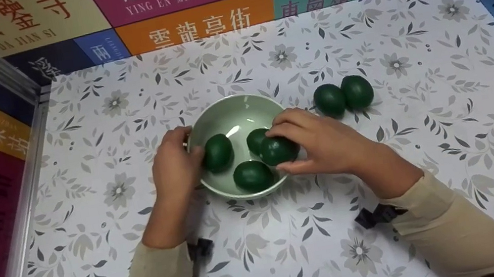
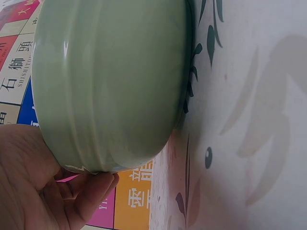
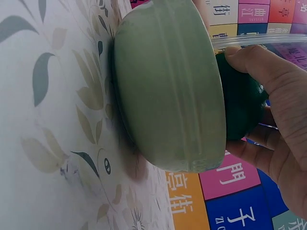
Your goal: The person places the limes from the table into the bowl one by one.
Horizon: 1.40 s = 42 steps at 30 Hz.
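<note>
A pale green bowl point(image 1: 230, 116) stands upright on the patterned table. My left hand point(image 1: 174, 165) holds its left side, thumb at the rim and fingers along the outer wall; the left wrist view shows the fingertips against the bowl point(image 2: 115, 86). In my right hand point(image 1: 325, 143) is a dark green, avocado-like fruit point(image 1: 278, 150), gripped between thumb and fingers at the bowl's right rim. The right wrist view shows this fruit point(image 3: 237, 103) just above the rim. Three similar fruits lie inside: one at the left point(image 1: 218, 153), one at the front point(image 1: 253, 176), one partly hidden behind the held fruit point(image 1: 256, 141).
Two more dark green fruits, one point(image 1: 329, 100) beside the other point(image 1: 357, 92), lie on the table right of the bowl. A white floral cloth point(image 1: 257, 257) covers the table. Colourful panels with lettering point(image 1: 198, 26) border its back and sides.
</note>
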Each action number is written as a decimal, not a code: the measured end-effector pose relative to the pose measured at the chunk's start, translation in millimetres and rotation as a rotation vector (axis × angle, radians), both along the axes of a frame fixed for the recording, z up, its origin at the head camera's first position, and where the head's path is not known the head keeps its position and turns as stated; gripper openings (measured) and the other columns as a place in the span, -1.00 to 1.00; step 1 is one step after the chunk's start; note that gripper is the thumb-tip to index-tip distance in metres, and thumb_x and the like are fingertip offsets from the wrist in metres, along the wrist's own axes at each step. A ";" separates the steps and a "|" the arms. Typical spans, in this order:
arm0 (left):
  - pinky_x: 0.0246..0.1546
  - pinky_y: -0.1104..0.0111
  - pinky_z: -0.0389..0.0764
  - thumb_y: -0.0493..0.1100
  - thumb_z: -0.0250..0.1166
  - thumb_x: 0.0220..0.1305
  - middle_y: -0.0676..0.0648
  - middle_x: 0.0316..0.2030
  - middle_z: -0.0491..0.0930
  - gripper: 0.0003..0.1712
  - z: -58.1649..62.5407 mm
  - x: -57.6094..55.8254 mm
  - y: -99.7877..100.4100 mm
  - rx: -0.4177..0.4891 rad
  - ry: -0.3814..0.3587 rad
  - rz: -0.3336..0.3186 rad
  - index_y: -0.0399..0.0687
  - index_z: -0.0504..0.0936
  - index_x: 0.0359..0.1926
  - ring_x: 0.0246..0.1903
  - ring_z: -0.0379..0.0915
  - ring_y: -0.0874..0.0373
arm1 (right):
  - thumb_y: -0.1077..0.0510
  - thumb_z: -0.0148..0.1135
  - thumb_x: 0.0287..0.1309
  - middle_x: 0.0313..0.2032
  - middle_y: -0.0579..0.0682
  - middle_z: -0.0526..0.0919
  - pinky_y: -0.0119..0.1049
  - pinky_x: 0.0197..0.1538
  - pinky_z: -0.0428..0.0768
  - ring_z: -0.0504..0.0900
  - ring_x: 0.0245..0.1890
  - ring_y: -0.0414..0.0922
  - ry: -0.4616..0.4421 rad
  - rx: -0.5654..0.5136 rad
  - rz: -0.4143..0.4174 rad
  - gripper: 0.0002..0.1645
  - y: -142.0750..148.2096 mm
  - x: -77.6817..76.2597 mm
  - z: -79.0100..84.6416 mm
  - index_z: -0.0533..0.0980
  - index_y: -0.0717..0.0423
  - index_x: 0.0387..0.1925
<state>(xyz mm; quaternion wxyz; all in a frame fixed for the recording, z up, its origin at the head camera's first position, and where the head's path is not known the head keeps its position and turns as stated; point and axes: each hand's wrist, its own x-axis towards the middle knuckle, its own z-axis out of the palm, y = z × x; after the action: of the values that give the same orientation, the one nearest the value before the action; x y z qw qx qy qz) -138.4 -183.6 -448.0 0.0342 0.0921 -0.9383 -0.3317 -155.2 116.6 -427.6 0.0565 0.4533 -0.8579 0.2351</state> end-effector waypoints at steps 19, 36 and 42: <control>-0.06 0.05 0.62 -0.20 0.29 0.30 -0.13 0.04 0.67 -0.54 -0.8 0.8 -1.3 -0.005 0.003 -0.002 -0.08 0.63 0.23 -0.05 0.62 -0.06 | -0.13 0.47 0.18 0.14 0.13 0.56 -0.06 0.27 0.59 0.58 0.16 0.05 0.005 0.019 0.070 -0.33 -8.8 -3.1 -8.7 0.54 0.10 0.21; -0.05 0.04 0.60 -0.21 0.27 0.29 -0.13 0.05 0.66 -0.53 -1.0 0.0 0.0 0.004 0.012 -0.002 -0.07 0.64 0.22 -0.05 0.60 -0.06 | -0.14 0.40 0.25 0.23 0.08 0.50 -0.04 0.31 0.57 0.55 0.23 0.03 -0.168 0.110 -0.008 -0.30 -11.4 -5.7 -6.6 0.49 0.08 0.32; -0.08 0.05 0.60 -0.21 0.28 0.28 -0.12 0.01 0.67 -0.56 -0.6 0.2 -1.3 -0.001 0.017 -0.001 -0.07 0.66 0.19 -0.07 0.59 -0.05 | -0.18 0.34 0.31 0.24 0.10 0.51 -0.01 0.33 0.56 0.55 0.24 0.05 -0.180 0.169 -0.008 -0.29 -14.0 -6.8 -4.2 0.48 0.07 0.36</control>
<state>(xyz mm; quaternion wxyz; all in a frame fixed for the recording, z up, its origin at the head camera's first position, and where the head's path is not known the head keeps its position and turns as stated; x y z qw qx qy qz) -138.1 -184.8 -448.6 0.0422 0.0885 -0.9382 -0.3318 -162.0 102.6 -431.8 -0.0581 0.4301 -0.8781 0.2016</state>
